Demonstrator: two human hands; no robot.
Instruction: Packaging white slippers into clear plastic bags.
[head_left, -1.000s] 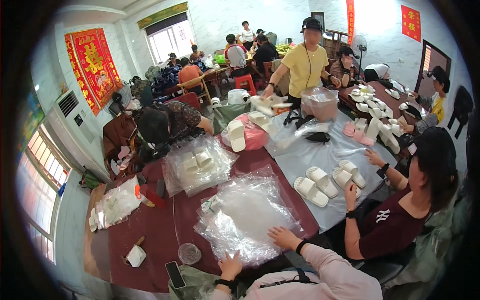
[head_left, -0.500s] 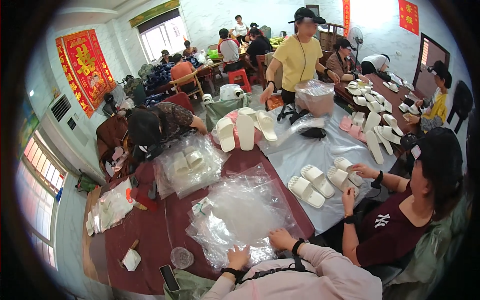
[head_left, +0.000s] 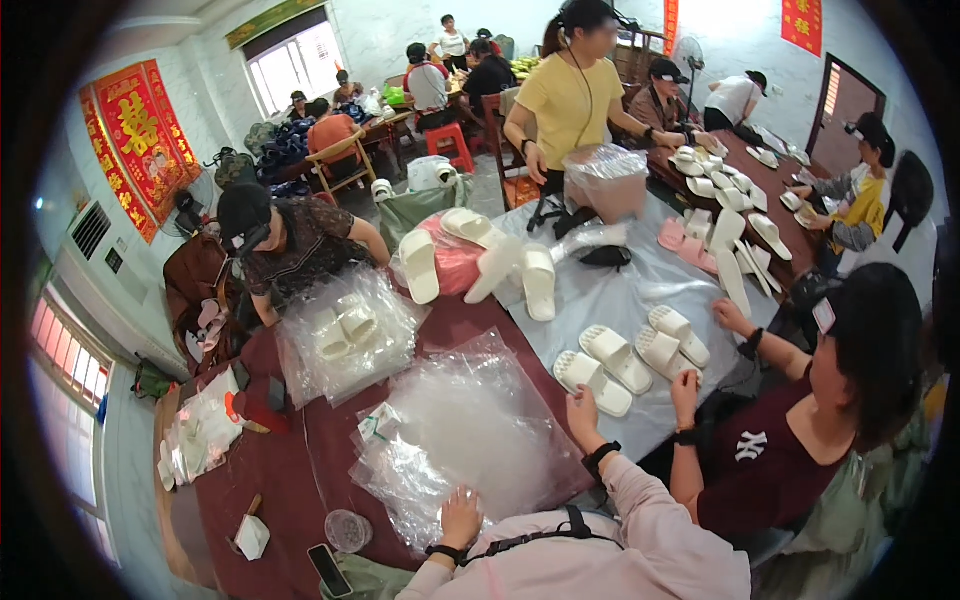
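Note:
My left hand [head_left: 461,517] lies with fingers spread on the near edge of a stack of clear plastic bags [head_left: 470,420]. My right hand [head_left: 583,415] reaches past the stack's right side to the near edge of a white slipper [head_left: 604,391]. Its fingers look extended, and contact with the slipper is hard to make out. Beside that slipper lies a second white slipper [head_left: 616,358]. Another white pair [head_left: 668,350] sits to the right, with a co-worker's hand [head_left: 684,392] at its near edge.
Bagged slippers [head_left: 345,330] lie left of the stack, before another worker. White slippers [head_left: 420,265] rest on a pink bundle beyond. A plastic cup [head_left: 348,530], a phone [head_left: 328,570] and a white block-shaped object with a handle [head_left: 252,537] are at the near left.
My right hand has left the bag stack and moved forward and right to the white slipper. My left hand stays on the bags. The co-worker's hands have shifted around the other pair.

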